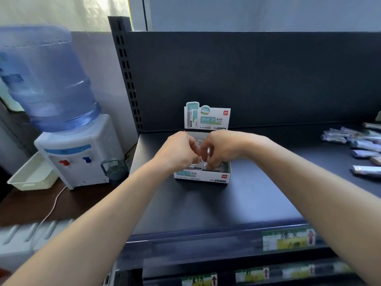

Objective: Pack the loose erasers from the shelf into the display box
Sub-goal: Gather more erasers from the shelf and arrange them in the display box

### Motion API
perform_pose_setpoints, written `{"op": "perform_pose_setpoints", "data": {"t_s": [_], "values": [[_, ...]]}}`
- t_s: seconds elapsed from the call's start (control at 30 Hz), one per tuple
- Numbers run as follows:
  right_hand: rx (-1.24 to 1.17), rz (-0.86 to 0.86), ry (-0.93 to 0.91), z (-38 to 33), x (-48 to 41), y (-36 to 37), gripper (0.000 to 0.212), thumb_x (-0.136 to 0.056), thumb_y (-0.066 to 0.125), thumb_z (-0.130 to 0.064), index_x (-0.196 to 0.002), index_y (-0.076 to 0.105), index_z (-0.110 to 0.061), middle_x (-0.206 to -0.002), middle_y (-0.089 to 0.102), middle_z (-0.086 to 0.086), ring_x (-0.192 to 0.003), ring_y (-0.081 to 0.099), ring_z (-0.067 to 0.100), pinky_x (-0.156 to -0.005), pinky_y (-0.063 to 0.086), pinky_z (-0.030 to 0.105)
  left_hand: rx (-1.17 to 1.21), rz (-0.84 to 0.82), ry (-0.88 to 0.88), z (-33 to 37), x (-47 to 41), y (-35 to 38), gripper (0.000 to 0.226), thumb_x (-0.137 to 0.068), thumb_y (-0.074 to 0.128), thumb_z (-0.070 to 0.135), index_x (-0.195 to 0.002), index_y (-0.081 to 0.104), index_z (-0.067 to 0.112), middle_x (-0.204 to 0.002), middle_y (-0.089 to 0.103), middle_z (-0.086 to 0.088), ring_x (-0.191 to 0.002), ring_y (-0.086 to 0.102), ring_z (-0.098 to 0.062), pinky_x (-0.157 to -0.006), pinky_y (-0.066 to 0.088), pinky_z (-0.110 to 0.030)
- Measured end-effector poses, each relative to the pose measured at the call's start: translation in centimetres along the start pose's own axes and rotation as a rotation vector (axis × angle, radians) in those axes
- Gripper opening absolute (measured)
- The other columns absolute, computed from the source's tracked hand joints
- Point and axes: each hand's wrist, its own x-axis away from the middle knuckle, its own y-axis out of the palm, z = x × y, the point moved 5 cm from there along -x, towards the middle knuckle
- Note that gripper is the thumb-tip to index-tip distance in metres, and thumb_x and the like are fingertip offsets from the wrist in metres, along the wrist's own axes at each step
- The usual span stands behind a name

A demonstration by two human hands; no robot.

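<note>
Our left hand (179,150) and right hand (221,148) meet over the open display box (203,176) mid-shelf (257,193), fingertips pinched together on something small and pale; we cannot tell what. Wrapped erasers lie packed inside the box under the hands. Loose erasers (359,144) sit scattered near the shelf's right edge, well apart from the box.
</note>
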Motion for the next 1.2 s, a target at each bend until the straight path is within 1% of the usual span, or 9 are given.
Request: {"op": "perform_pose_setpoints", "data": {"t_s": [0.1,0.2,0.3,0.43,0.6,0.73,0.9,1.03,1.2], "values": [[0.041,0.027,0.021,-0.1,0.0,0.0,0.012,-0.073,0.074,-0.020,-0.080,0.065,-0.024,-0.073,0.057,-0.011,-0.069,0.053,0.009,-0.056,0.041,0.023,-0.006,-0.006,0.004,-0.3,0.1,0.0,0.011,-0.075,0.072,0.007,-0.071,0.068,0.016,-0.068,0.063,0.004,-0.062,0.055,-0.008,-0.059,0.044,-0.021],[0.071,0.037,0.058,0.2,0.2,0.0,0.009,-0.076,0.067,-0.010,-0.076,0.066,-0.020,-0.070,0.059,-0.008,-0.069,0.054,0.011,-0.052,0.040,0.021,-0.023,-0.016,0.002,-0.5,0.3,-0.1,0.010,-0.075,0.073,0.007,-0.073,0.068,0.015,-0.069,0.062,0.005,-0.065,0.056,-0.009,-0.065,0.047,-0.022],[0.027,0.046,0.072,0.3,0.5,0.0,0.010,-0.078,0.066,-0.008,-0.078,0.068,-0.019,-0.074,0.062,-0.006,-0.071,0.056,0.010,-0.059,0.046,0.023,-0.041,-0.029,0.006,-0.4,0.5,-0.2,0.010,-0.075,0.072,0.005,-0.074,0.069,0.015,-0.071,0.063,0.003,-0.069,0.058,-0.012,-0.067,0.049,-0.023],[-0.033,0.087,0.075,0.3,0.5,0.0,0.010,-0.077,0.069,-0.008,-0.083,0.071,-0.016,-0.078,0.065,-0.006,-0.077,0.059,0.013,-0.071,0.051,0.028,-0.099,-0.049,0.011,-0.4,0.9,-0.5,0.010,-0.075,0.071,0.005,-0.073,0.069,0.015,-0.070,0.062,0.003,-0.067,0.056,-0.011,-0.059,0.043,-0.020],[-0.081,0.157,0.074,0.1,0.5,0.1,0.011,-0.078,0.069,-0.010,-0.082,0.069,-0.020,-0.080,0.063,-0.007,-0.079,0.059,0.013,-0.068,0.048,0.025,-0.093,-0.071,0.007,-0.9,1.2,-0.8,0.005,-0.076,0.073,0.011,-0.078,0.071,0.015,-0.078,0.066,0.001,-0.071,0.058,-0.012,-0.066,0.045,-0.022],[-0.101,0.193,0.065,0.3,0.4,0.2,0.013,-0.081,0.065,-0.009,-0.083,0.067,-0.022,-0.086,0.064,-0.004,-0.082,0.059,0.015,-0.068,0.047,0.025,-0.086,-0.086,0.003,-0.9,1.3,-0.5,0.005,-0.076,0.075,0.015,-0.079,0.071,0.016,-0.078,0.067,0.002,-0.069,0.056,-0.010,-0.061,0.043,-0.022],[-0.140,0.234,0.016,0.8,0.7,0.0,0.014,-0.083,0.063,-0.006,-0.084,0.068,-0.019,-0.085,0.062,-0.004,-0.083,0.059,0.015,-0.071,0.047,0.024,-0.123,-0.074,-0.018,-0.3,1.6,-0.4,0.005,-0.077,0.073,0.015,-0.076,0.070,0.017,-0.073,0.063,0.005,-0.065,0.053,-0.007,-0.058,0.041,-0.020],[-0.147,0.231,-0.060,0.9,0.9,-0.1,0.016,-0.083,0.061,-0.005,-0.083,0.067,-0.019,-0.085,0.063,-0.003,-0.083,0.059,0.014,-0.070,0.045,0.023,-0.161,-0.072,-0.063,0.4,2.1,0.0,0.006,-0.076,0.073,0.014,-0.075,0.069,0.018,-0.072,0.062,0.005,-0.067,0.055,-0.008,-0.067,0.045,-0.022],[-0.188,0.284,-0.165,2.1,2.6,-1.1,0.017,-0.085,0.057,-0.006,-0.090,0.068,-0.019,-0.090,0.061,-0.005,-0.088,0.059,0.014,-0.074,0.045,0.023,-0.104,0.050,-0.098,2.6,2.2,0.3,0.010,-0.076,0.074,0.013,-0.072,0.068,0.019,-0.070,0.064,0.006,-0.068,0.058,-0.009,-0.067,0.047,-0.024]]}}
